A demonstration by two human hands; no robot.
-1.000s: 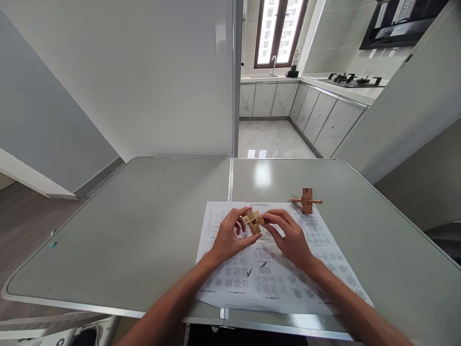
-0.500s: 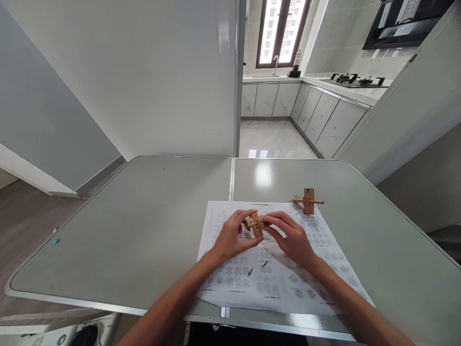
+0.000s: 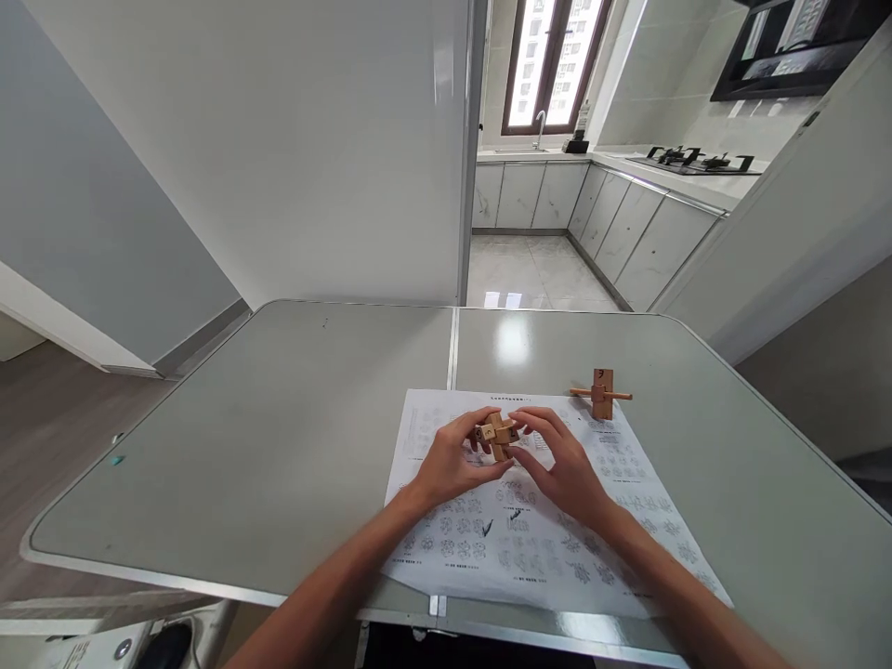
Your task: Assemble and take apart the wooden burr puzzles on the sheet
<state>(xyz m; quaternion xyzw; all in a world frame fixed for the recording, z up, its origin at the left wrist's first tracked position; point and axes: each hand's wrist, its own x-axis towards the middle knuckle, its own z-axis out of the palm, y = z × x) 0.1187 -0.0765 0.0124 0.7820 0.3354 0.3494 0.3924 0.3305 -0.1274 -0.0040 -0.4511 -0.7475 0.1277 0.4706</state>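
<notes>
A small wooden interlocking puzzle (image 3: 499, 439), with dark marks on its block ends, is held just over the printed sheet. My left hand (image 3: 452, 460) is closed on it, fingers at the top and left, thumb along the bottom. On the right side is my right hand (image 3: 561, 465), its index finger and thumb spread around the marked block end. Its fingertips are very near the puzzle; whether they touch it I cannot tell. The printed paper sheet (image 3: 488, 567) beneath bears several rows of small piece drawings and two dark tick marks.
Another wooden puzzle (image 3: 602, 409), a marked upright block crossed by a thin rod, stands at the sheet's far right corner. The grey table (image 3: 279, 446) has a metal seam (image 3: 452, 348). A small teal bit (image 3: 117, 460) lies near its left edge. A kitchen counter is beyond the doorway.
My right fingers have spread apart, uncovering the marked right end of the puzzle. My left hand keeps its hold. The whole view has shifted slightly.
</notes>
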